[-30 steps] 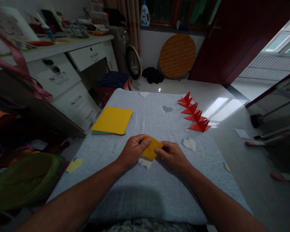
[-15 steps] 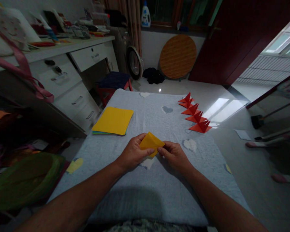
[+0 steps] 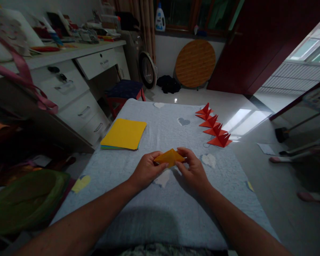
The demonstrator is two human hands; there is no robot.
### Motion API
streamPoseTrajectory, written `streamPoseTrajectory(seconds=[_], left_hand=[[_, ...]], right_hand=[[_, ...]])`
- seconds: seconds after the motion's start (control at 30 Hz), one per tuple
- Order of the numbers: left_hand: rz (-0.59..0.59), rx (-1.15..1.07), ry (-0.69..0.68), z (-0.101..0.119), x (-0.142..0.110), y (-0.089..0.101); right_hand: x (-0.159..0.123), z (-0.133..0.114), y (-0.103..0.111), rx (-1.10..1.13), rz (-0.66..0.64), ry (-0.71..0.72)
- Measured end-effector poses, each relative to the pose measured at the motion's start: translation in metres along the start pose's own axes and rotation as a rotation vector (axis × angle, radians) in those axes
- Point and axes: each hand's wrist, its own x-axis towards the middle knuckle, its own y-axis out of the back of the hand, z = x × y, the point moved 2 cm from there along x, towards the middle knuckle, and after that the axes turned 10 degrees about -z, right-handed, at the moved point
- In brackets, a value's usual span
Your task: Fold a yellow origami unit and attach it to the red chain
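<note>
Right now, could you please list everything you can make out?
Folded paper: one, yellow, between both hands
Paper stack: one, yellow on top, table's left
Folded shapes: several, red, table's far right
Table cover: one, pale blue, centre
Stool: one, dark seat, beyond the table
Desk: one, white, left; clutter unclear
Washing machine: one, grey, beyond the desk
Round board: one, brown, back wall
Bundle: one, black, floor
Bottle: one, white and blue, windowsill
Door: one, dark red, back right
Left hand: one, bare, fingers holding paper
Right hand: one, bare, likewise
</note>
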Motion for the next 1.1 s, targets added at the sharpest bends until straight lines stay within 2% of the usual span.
streamPoseTrajectory(seconds=[0.07,0.17,0.43,0.67,0.93,1.1], left_hand=[[0.018,0.098,-0.038,0.0038,-0.0008,-0.0011],[0.041,0.195,-0.092,0.0069,-0.0007,-0.0024],[0.112,0.368,-0.169,0.0012,-0.0038,-0.0024],[0.161,0.569,-0.416,-0.0013,-0.0071,-0.0042],[-0.029,0.47,-0.327,0.0065,-0.0037,-0.0036],[-0.005,0.394,-0.317,0.0061,-0.0022,0.002]], right_hand=[[-0.002,-0.0028,0.0005,-0.096,0.074,0.118],[-0.0038,-0.0068,0.0005,-0.184,0.098,0.225],[-0.0061,-0.0057,0.0,-0.247,0.076,0.232],[-0.0061,-0.0082,-0.0011,-0.255,0.078,0.268],[-0.0048,-0.011,0.0001,-0.251,0.031,0.265],[-0.0044,-0.0101,0.0036,-0.211,0.059,0.235]])
